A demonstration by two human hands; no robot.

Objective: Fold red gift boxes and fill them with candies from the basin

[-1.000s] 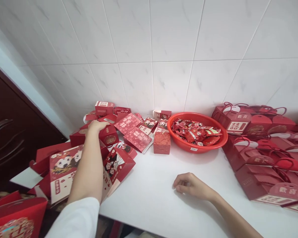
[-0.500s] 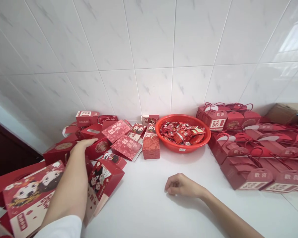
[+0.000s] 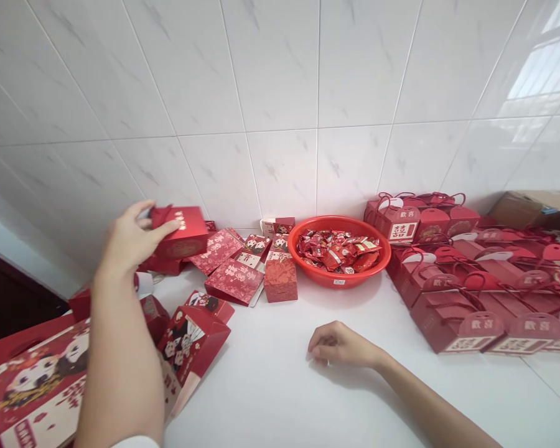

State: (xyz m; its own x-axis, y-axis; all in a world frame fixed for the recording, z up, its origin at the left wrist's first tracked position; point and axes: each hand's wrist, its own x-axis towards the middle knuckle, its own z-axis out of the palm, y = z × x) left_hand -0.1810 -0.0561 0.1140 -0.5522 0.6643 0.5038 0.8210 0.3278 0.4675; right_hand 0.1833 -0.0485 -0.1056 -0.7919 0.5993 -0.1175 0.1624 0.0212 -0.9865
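Note:
My left hand (image 3: 133, 239) is closed round a small red gift box (image 3: 183, 233) with gold characters on its top, held above the pile at the far left. The thumb lies across the top of the box. My right hand (image 3: 333, 343) rests on the white table with its fingers loosely curled, and nothing shows in them. Below my left hand and forearm lie red folded cartons, among them an open panda-print carton (image 3: 198, 342) and a flower-patterned red packet (image 3: 236, 280). A red-orange box (image 3: 280, 280) stands between this pile and the basin.
A red plastic basin (image 3: 340, 278) full of wrapped sweets stands near the tiled wall (image 3: 280, 74). Rows of red handled gift boxes (image 3: 452, 317) fill the right side, with a brown cardboard box (image 3: 518, 208) behind. A large panda-print carton (image 3: 37, 386) lies at the lower left.
My left hand has taken hold of a red gift box in the left pile and lifted it toward the wall. My right hand stays on the table. The view has shifted slightly.

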